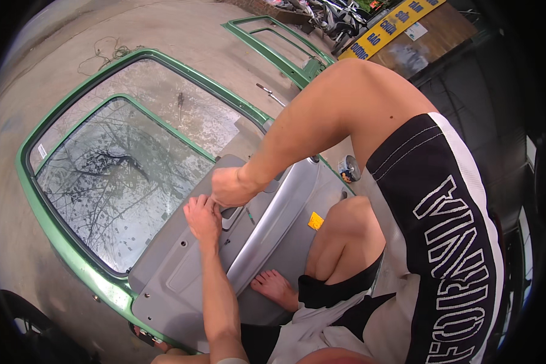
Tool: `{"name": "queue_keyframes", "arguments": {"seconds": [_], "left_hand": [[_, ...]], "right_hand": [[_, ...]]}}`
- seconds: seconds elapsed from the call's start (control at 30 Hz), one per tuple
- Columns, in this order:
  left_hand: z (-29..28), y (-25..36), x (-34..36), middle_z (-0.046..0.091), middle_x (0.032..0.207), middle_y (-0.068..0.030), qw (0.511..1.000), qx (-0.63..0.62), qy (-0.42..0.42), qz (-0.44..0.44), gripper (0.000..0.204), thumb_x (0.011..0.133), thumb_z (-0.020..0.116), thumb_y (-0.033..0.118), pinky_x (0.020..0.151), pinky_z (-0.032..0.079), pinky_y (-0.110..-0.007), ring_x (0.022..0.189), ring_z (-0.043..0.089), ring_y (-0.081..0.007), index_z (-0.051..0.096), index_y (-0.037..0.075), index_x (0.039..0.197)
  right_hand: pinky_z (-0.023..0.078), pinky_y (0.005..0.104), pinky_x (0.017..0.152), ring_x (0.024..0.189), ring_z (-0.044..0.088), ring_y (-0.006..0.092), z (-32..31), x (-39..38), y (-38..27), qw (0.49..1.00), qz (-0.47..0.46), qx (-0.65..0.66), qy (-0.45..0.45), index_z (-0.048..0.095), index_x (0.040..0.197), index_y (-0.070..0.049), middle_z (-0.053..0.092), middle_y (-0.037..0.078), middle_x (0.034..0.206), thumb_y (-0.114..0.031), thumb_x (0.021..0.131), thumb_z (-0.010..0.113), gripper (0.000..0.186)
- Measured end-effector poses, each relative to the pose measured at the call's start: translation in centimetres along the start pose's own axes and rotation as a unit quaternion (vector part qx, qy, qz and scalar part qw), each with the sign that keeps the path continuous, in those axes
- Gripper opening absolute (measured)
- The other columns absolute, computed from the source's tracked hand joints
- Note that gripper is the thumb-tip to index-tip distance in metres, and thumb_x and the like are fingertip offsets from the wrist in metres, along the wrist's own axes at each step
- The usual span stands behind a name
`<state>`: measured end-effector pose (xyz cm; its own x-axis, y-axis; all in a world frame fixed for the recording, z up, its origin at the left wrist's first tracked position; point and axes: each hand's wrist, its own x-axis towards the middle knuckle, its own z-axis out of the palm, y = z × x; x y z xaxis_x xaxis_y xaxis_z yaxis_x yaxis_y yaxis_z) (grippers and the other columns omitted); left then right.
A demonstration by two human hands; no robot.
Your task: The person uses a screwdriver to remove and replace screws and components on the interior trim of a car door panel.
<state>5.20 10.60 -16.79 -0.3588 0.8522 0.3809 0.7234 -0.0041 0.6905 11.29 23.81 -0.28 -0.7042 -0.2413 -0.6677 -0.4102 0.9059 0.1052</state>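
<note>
I am looking down at a bare foot (277, 286) standing on the grey door panel (182, 273), just below my two hands. My left hand (203, 219) is lying flat and open on the panel, fingers spread beside the handle recess (229, 212). My right hand (232, 187) is touching it from above, curled closed at that recess; whether it is pinching something small I cannot tell. I am judging the panel to be light, stiff plastic that is flexing a little and could crack at its fixings, so I would be gripping it at the recess or along its edges. It is looking dull grey with a silver strip (273, 212) running to the right. Beyond my hands the green door frame (73, 261) is lying flat on the concrete, its window glass (115, 176) shattered and fragile.
</note>
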Motion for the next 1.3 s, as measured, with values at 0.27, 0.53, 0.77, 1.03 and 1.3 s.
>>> {"name": "queue_keyframes", "arguments": {"seconds": [0.27, 0.53, 0.77, 1.03, 1.3], "left_hand": [[-0.1, -0.2, -0.5, 0.065, 0.092, -0.0038, 1.000, -0.011, 0.022, 0.009, 0.010, 0.081, 0.076, 0.014, 0.085, 0.043, -0.042, 0.094, 0.058, -0.0281, 0.074, 0.010, 0.090], [0.6, 1.0, 0.2, 0.066, 0.091, -0.0010, 0.997, -0.066, 0.033, 0.007, 0.010, 0.080, 0.077, 0.012, 0.086, 0.044, -0.041, 0.094, 0.060, -0.0249, 0.075, 0.010, 0.089], [0.4, -0.4, -0.1, 0.066, 0.088, -0.0009, 0.998, -0.052, 0.043, -0.013, 0.011, 0.079, 0.080, 0.014, 0.085, 0.044, -0.041, 0.091, 0.059, -0.0247, 0.075, 0.011, 0.088], [1.0, -0.7, -0.5, 0.065, 0.088, 0.0009, 0.997, -0.058, 0.046, -0.011, 0.008, 0.077, 0.079, 0.013, 0.084, 0.045, -0.039, 0.091, 0.059, -0.0232, 0.075, 0.012, 0.085], [1.6, -0.7, -0.9, 0.063, 0.084, 0.0030, 0.995, -0.061, 0.084, -0.004, 0.007, 0.083, 0.081, 0.019, 0.081, 0.044, -0.038, 0.086, 0.058, -0.0214, 0.077, 0.014, 0.084]], "right_hand": [[0.048, 0.0385, 0.050, 0.061, 0.070, 0.0248, 0.3, 2.8, 0.2, 0.912, 0.170, 0.340, -0.151, 0.068, 0.075, -0.005, 0.068, 0.013, 0.069, -0.024, 0.088, 0.067, 0.023], [0.042, 0.0372, 0.046, 0.061, 0.067, 0.0206, -2.5, -0.1, -0.4, 0.934, 0.207, 0.223, -0.184, 0.072, 0.087, -0.007, 0.066, 0.010, 0.074, -0.028, 0.095, 0.065, 0.024], [0.049, 0.0349, 0.054, 0.062, 0.069, 0.0222, -1.3, 2.0, 0.8, 0.923, 0.200, 0.306, -0.121, 0.065, 0.087, -0.004, 0.067, 0.015, 0.080, -0.029, 0.100, 0.063, 0.028], [0.057, 0.0424, 0.064, 0.076, 0.075, 0.0272, -1.2, 2.7, -1.3, 0.984, 0.059, 0.021, -0.166, 0.078, 0.096, -0.009, 0.076, 0.013, 0.087, -0.014, 0.092, 0.065, 0.014], [0.035, 0.0347, 0.046, 0.050, 0.047, 0.0153, -1.7, 2.9, 0.6, 0.575, 0.484, 0.628, -0.204, 0.059, 0.070, -0.009, 0.055, 0.004, 0.061, -0.039, 0.106, 0.058, 0.046]]}}
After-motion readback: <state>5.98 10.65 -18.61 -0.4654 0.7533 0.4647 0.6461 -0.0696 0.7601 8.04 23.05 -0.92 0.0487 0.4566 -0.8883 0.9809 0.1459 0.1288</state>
